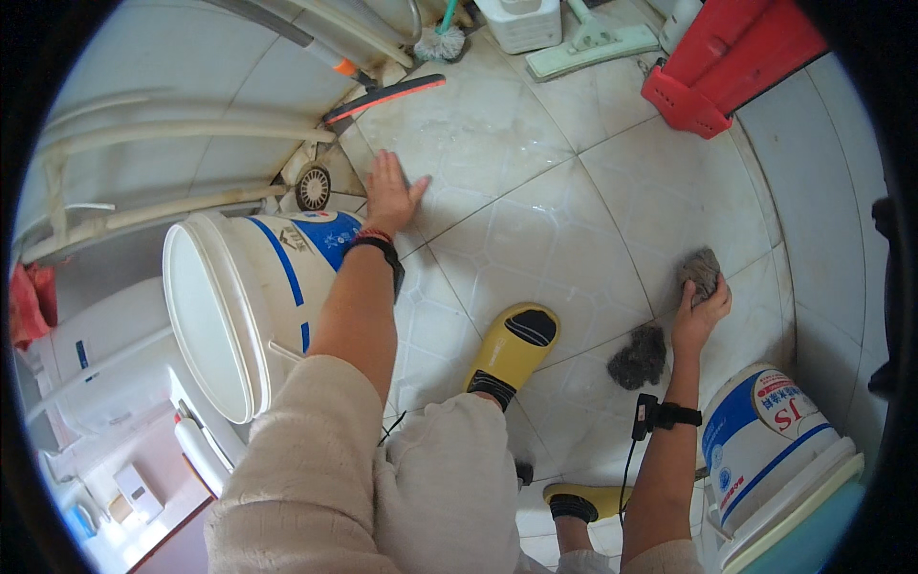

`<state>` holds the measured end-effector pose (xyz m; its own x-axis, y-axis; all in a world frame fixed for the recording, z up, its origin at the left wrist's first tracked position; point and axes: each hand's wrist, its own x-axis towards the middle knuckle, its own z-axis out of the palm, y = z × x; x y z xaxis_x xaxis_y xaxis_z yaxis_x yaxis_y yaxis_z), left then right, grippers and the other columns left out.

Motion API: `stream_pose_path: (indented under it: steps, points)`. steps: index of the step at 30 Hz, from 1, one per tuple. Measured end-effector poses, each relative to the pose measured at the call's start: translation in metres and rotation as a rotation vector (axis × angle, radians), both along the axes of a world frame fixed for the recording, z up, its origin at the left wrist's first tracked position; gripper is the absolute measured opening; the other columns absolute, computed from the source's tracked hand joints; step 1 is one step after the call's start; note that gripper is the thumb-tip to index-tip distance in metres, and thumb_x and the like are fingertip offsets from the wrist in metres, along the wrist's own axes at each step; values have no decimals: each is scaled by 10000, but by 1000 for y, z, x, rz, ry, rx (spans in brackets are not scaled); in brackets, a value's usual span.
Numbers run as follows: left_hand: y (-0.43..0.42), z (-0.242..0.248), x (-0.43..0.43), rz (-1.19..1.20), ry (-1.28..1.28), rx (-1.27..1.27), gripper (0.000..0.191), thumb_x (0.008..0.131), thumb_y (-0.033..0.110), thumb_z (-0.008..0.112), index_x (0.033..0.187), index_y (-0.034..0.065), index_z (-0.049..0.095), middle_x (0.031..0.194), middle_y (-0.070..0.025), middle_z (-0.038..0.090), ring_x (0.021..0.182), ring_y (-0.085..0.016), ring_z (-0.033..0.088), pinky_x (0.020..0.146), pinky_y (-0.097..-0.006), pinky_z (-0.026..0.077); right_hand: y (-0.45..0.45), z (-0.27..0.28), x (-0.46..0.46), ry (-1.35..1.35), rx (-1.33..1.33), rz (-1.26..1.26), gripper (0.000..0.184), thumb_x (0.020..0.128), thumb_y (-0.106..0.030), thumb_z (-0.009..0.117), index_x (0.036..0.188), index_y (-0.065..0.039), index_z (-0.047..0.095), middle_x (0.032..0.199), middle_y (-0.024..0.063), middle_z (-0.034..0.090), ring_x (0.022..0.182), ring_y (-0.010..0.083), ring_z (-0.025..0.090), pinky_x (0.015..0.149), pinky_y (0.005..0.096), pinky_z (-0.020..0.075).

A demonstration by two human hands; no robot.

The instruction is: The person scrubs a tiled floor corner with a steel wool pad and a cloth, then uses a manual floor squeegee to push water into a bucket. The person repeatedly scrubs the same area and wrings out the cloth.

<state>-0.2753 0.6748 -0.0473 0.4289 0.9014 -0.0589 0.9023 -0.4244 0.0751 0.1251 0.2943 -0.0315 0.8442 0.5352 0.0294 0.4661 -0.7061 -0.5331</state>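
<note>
My right hand (699, 316) grips a crumpled grey-brown cloth (698, 274) against the floor tiles, close to the right wall. Just left of that wrist lies a dark grey clump (638, 357), perhaps a scouring pad or a rag. My left hand (391, 194) reaches forward with fingers apart and nothing in it; its palm faces the tiled floor (531, 244), and it seems to rest there. Beside the left forearm stands a white and blue plastic bucket (287, 251) with a pale lid. Wet spots glisten on the tiles ahead.
A squeegee (387, 97) leans by the left wall near a round floor drain (313, 187). Farther back are a toilet brush (440, 43), a white plastic container (522, 25), a flat mop head (595, 50) and a red plastic object (717, 64). Another bucket (767, 438) stands at right.
</note>
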Motion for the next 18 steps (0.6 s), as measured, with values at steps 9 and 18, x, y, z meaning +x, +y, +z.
stream_pose_path:
  steps: [9,18]
  points:
    - [-30,6,155,-229,-286,44,461,864,336,638,1219,46,586,1445,-219,455,1308,-410,439,1066,-521,357,-8,-4,11,-31,-55,68,649,932,-277,679,1443,-39,358,1401,294,361,1276,457,405,1051,488,390]
    - [-21,-9,126,-119,-25,-2,901,888,607,566,1446,-64,346,1522,-254,351,1443,-403,272,1181,-494,214,-14,-6,15,-2,-37,105,664,928,-285,686,1437,-15,356,1395,283,399,1292,441,389,1070,488,364]
